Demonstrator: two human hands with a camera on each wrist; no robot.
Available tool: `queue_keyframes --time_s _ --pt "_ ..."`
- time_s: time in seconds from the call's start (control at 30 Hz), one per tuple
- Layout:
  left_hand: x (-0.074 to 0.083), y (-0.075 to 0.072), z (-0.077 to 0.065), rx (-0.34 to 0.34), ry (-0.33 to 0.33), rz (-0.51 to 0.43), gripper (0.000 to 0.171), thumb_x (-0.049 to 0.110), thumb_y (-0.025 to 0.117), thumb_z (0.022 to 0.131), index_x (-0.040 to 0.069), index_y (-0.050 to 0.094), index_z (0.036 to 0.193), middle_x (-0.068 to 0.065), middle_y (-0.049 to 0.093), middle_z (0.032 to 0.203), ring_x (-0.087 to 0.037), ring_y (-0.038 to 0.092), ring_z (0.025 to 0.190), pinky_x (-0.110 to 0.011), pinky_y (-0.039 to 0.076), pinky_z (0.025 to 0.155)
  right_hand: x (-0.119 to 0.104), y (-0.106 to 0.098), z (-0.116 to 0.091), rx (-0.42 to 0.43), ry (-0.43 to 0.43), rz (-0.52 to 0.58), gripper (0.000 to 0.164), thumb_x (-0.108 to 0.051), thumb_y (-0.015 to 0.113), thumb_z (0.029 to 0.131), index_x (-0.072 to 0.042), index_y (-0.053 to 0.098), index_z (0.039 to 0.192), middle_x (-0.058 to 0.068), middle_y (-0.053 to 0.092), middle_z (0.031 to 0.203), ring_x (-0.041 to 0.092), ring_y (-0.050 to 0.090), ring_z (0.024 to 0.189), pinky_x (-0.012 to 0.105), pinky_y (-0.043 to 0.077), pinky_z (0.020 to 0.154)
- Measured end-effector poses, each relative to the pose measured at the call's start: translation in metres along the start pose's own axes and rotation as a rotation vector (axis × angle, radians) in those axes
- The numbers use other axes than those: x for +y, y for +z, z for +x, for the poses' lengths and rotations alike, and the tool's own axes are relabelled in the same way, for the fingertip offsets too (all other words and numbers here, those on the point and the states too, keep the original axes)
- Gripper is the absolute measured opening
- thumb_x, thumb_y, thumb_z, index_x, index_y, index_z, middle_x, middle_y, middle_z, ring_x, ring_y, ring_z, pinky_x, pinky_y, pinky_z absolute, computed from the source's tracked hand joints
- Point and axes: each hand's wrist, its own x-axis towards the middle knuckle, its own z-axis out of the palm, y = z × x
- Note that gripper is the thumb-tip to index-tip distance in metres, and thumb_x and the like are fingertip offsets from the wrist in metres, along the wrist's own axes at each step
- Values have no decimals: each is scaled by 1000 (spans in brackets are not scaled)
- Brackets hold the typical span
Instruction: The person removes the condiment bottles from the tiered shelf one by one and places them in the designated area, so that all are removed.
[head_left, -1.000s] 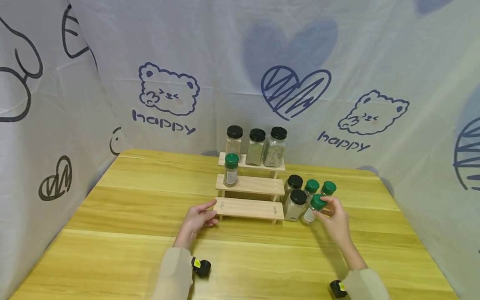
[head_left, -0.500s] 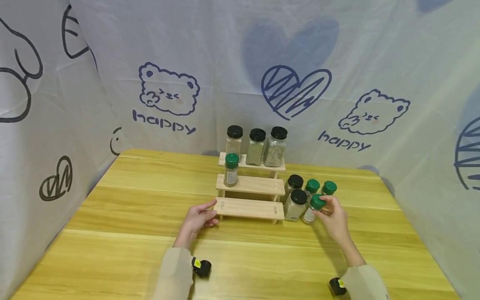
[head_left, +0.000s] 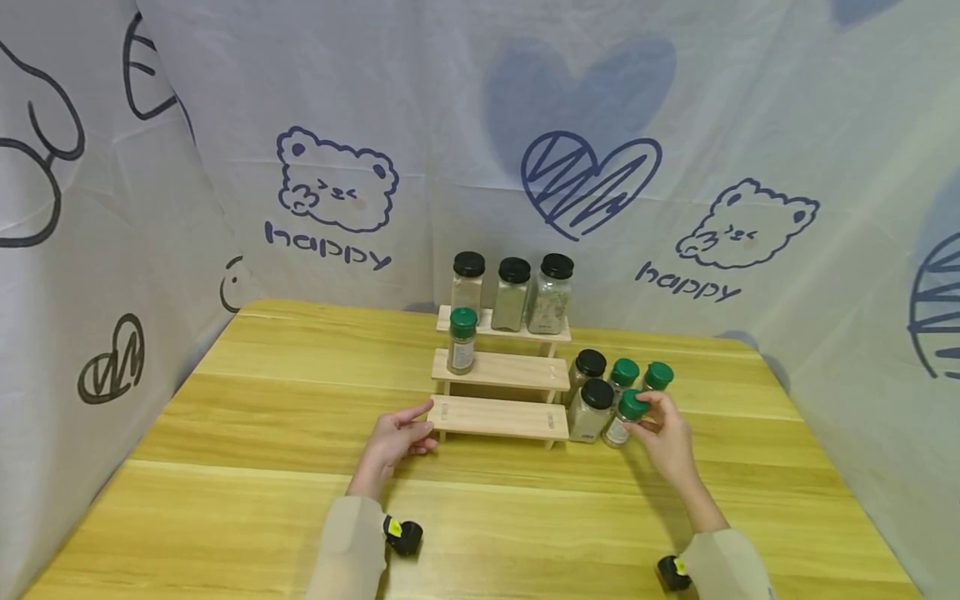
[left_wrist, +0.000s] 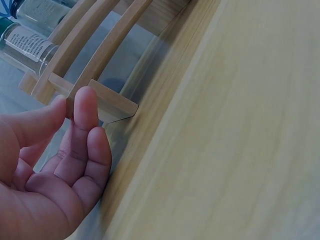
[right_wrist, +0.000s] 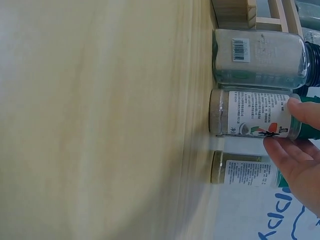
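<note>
A three-step wooden spice rack (head_left: 498, 417) stands mid-table. My left hand (head_left: 397, 435) pinches the left end of its lowest step, thumb and fingertips (left_wrist: 86, 107) meeting at the corner in the left wrist view. My right hand (head_left: 667, 442) holds a small green-capped spice jar (head_left: 618, 429) near its cap; in the right wrist view its labelled side (right_wrist: 260, 114) shows, the base close to the table. Just left of that jar is a black-capped square spice jar (head_left: 588, 412). Another green-capped jar (head_left: 462, 342) sits at the left of the middle step.
Three black-capped jars (head_left: 512, 296) line the top step. Behind the held jar stand another black-capped jar (head_left: 589, 364) and two green-capped jars (head_left: 624, 372). A printed white cloth (head_left: 457, 167) hangs behind the wooden table (head_left: 300, 375).
My right hand and the green-capped jar have shifted slightly left, toward the black-capped jar beside it. The left hand and the rack have stayed in place.
</note>
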Motion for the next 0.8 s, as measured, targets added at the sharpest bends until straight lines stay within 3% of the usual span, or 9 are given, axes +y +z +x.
queue_keyframes --time_s 0.13,0.33,0.5,0.63,0.8 --pt "-1 0 0 -4 -2 -3 40 -4 55 85 1 50 125 -18 64 76 -14 61 56 -23 49 55 1 0 0 0 -41 -10 44 26 64 63 11 47 101 28 59 99 -4 54 82 16 49 65" --pt "-1 0 1 1 -10 -9 40 -4 56 85 2 51 124 -17 64 75 -14 61 56 -23 49 55 -3 -1 0 10 -58 -45 45 21 67 64 10 50 104 25 58 100 3 55 85 36 52 65" --pt "0 0 1 -3 -6 -17 41 -4 56 84 2 51 124 -18 64 76 -14 61 56 -24 49 56 -7 -3 -1 16 -56 -52 43 15 69 67 10 52 106 23 57 105 8 53 88 41 51 67" --pt "1 0 0 -3 -8 -17 41 -4 56 84 2 51 124 -18 64 76 -14 61 56 -23 49 56 -5 -5 -2 25 -41 -41 39 9 69 71 9 53 107 21 55 108 8 52 91 39 51 70" --pt "1 1 -1 0 -8 -8 41 -4 56 85 2 50 125 -18 64 74 -14 61 56 -23 48 54 13 -8 -3 69 -83 -26 36 -3 71 75 3 55 107 10 57 104 6 52 91 23 49 72"
